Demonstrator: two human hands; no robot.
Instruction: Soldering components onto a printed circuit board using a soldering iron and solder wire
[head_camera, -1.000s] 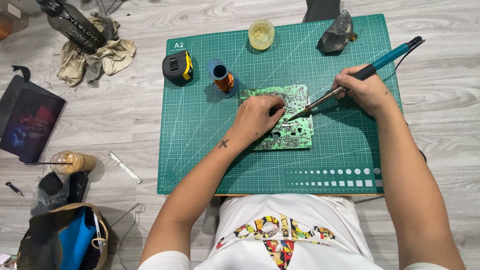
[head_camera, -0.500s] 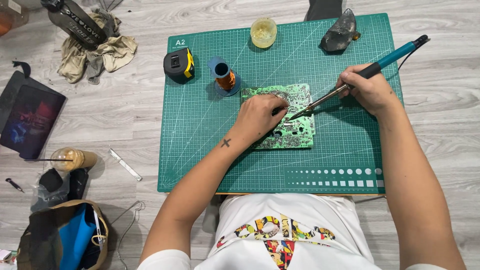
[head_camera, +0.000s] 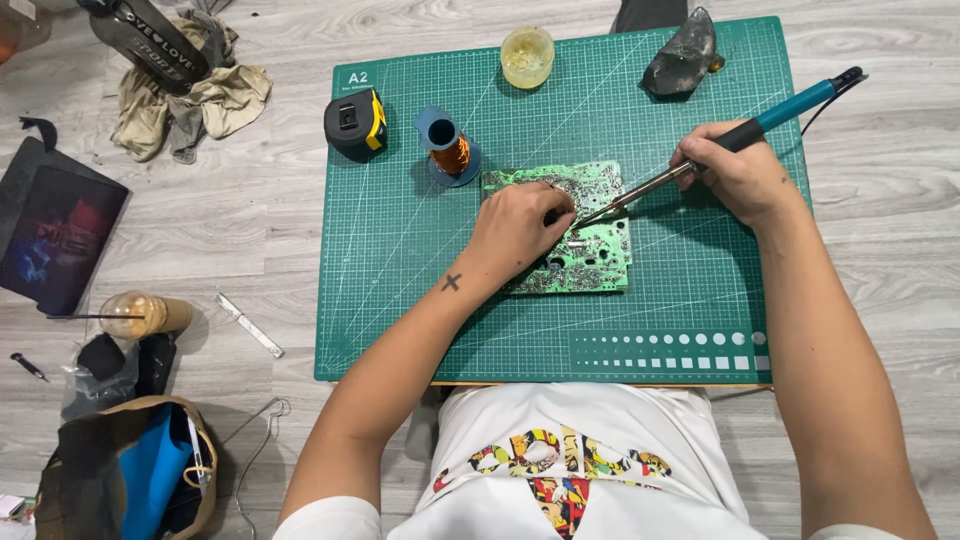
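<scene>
bare cutting mat (head_camera: 690, 300) right of circuit board (head_camera: 590, 255), wire spool (head_camera: 449, 148) crowding upper left

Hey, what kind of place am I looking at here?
Probably a makeshift hobby electronics spot at home, not a proper workshop: a green cutting mat on a low board over grey wood-look flooring, a green circuit board being worked with a soldering iron, and a drink cup nearby.

One circuit board (head_camera: 580, 235), one soldering iron (head_camera: 700, 160) and one wire spool (head_camera: 450, 150) sit on one green cutting mat (head_camera: 400, 280). One tape measure (head_camera: 355, 123), one small jar (head_camera: 527, 55). Two hands: left hand (head_camera: 520, 230), right hand (head_camera: 735, 175).
</scene>
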